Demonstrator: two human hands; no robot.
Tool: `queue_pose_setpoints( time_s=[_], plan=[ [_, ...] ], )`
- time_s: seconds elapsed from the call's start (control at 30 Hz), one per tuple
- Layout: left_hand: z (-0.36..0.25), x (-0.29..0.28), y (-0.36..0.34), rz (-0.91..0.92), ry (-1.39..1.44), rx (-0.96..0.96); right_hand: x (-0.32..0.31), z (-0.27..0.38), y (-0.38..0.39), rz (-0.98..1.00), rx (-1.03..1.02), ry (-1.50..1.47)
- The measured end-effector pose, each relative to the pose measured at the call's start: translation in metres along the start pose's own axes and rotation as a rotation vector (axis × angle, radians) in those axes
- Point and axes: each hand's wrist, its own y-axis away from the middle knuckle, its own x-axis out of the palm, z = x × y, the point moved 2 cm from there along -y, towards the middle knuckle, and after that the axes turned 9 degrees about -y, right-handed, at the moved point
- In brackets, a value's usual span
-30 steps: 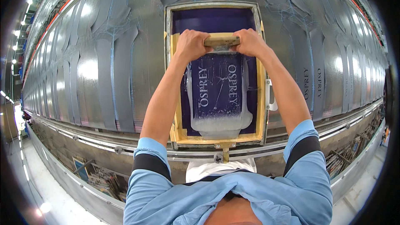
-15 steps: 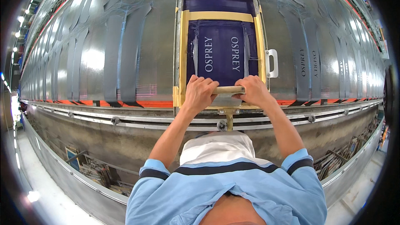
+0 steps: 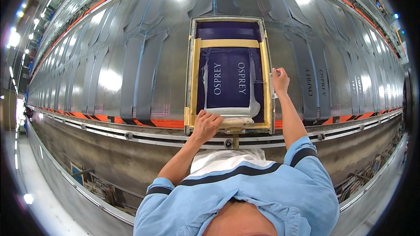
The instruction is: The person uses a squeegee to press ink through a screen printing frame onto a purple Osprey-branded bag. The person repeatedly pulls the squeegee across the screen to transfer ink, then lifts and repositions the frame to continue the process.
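A screen-printing frame [image 3: 268, 109] with a purple mesh [image 3: 229, 72] and yellow tape along its borders lies flat on the long table. Pale lettering shows on the mesh, with grey ink [image 3: 255, 105] smeared down both sides and across the near end. At that near end rests a wooden squeegee [image 3: 238, 121]. My left hand [image 3: 207, 126] has its fingers curled over the squeegee's left end. On the frame's right side my right hand [image 3: 280, 81] is closed around the white handle [image 3: 274, 95], which it mostly covers.
Dark grey fabric strips [image 3: 151, 70] lie in rows along the table, some at right [image 3: 308, 78] bearing printed lettering. A metal rail [image 3: 131, 135] with stop knobs runs along the near edge. Below it, a shelf holds stacked frames [image 3: 98, 188].
My right hand has left the squeegee and moved right onto the frame's handle. The squeegee has come down at the mesh's near end, left hand still on it. The view has shifted.
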Motion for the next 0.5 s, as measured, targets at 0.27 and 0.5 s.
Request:
queue_pose_setpoints(
  time_s=[0.27,0.5],
  plan=[
    [0.084,0.013,-0.131,-0.033,-0.052,0.028,-0.016,0.019,0.008,0.0,0.033,-0.169],
    [0.138,0.014,-0.227,-0.045,0.008,0.026,-0.021,0.023,0.01,0.001,0.09,-0.241]
  ],
)
